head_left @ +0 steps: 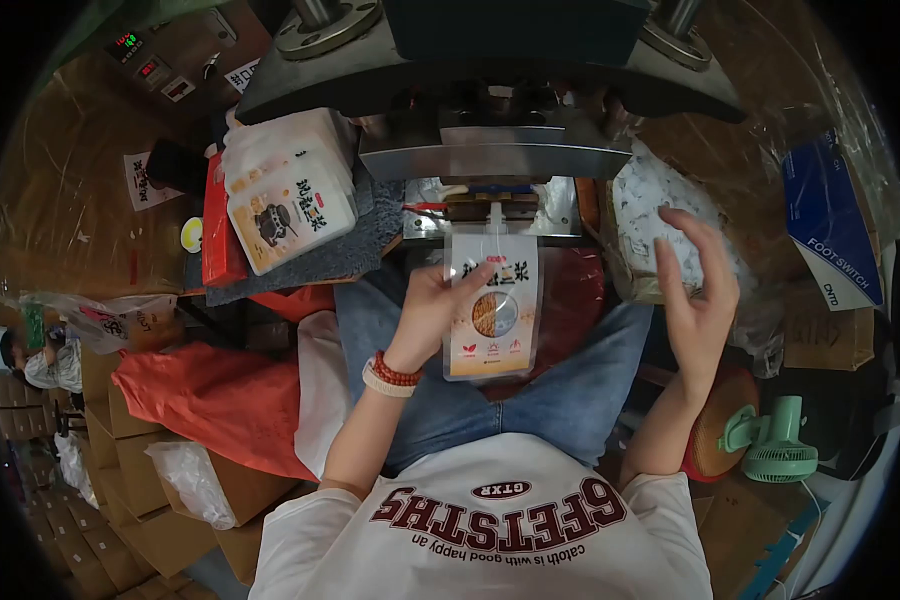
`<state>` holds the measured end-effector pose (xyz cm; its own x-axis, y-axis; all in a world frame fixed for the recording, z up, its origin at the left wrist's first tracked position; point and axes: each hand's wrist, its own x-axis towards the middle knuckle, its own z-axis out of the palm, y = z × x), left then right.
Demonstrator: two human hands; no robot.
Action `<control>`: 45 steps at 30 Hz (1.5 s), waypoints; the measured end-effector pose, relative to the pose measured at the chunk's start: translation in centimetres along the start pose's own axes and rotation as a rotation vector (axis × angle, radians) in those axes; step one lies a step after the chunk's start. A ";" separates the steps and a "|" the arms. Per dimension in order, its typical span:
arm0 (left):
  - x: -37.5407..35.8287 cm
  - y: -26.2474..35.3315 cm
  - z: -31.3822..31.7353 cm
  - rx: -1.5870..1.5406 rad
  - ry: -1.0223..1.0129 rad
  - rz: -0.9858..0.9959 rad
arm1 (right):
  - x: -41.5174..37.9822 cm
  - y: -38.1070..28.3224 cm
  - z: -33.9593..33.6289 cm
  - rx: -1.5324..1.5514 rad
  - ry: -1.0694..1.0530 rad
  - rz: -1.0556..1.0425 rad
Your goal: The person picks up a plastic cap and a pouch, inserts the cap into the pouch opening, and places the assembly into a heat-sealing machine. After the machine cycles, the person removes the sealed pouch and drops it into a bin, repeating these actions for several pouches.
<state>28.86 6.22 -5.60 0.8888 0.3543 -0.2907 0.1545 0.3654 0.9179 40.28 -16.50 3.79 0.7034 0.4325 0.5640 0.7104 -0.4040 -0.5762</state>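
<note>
My left hand grips a printed spout pouch by its left side, thumb across the front. The pouch has a clear round window, and its spout points up into the jaws of a sealing machine. Over a box of small white plastic pieces, my right hand is raised with thumb and fingers apart. Nothing shows between those fingers. To the left of the machine, a stack of similar printed pouches lies on a grey cloth.
A metal plate of the machine overhangs the pouch. A red box stands beside the stack. On the right are a blue-and-white foot switch box and a green fan. Cardboard boxes fill the lower left.
</note>
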 end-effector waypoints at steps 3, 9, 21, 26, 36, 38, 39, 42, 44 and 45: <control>2.9 1.5 -0.2 -0.175 -0.072 -0.024 | 1.0 2.9 1.3 -0.349 -0.034 0.102; 3.6 2.3 -0.1 -0.193 -0.070 -0.050 | -0.4 6.8 5.0 -0.287 -0.178 0.156; -4.4 0.7 -13.0 1.413 0.357 0.738 | -2.2 -1.3 4.5 0.562 -0.126 0.228; -6.0 1.8 -8.1 1.092 0.385 0.788 | -2.0 -5.6 8.1 0.416 -0.088 -0.272; -7.5 4.6 -2.4 0.972 -0.065 0.813 | -1.2 -5.5 5.4 0.446 -0.422 -0.433; -5.5 1.5 -2.5 0.746 -0.123 0.556 | -1.2 -4.9 5.9 0.357 -0.339 -0.313; -4.6 0.2 -2.4 0.520 -0.173 0.297 | -0.9 -4.5 6.2 0.353 -0.340 -0.314; -1.2 -0.6 -0.6 0.272 -0.125 0.121 | 0.5 -2.4 6.1 0.117 -0.010 -0.169; 0.6 0.2 -0.3 -0.077 -0.085 0.017 | 1.0 0.0 4.1 0.034 0.038 0.011; 1.4 0.6 -0.3 -0.079 -0.084 0.016 | 1.1 1.5 3.5 -0.039 0.025 0.135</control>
<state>30.10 7.18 -5.55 0.9245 0.2885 -0.2492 0.1084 0.4279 0.8973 42.04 -13.75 1.51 0.7928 0.3519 0.4977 0.6091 -0.4881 -0.6251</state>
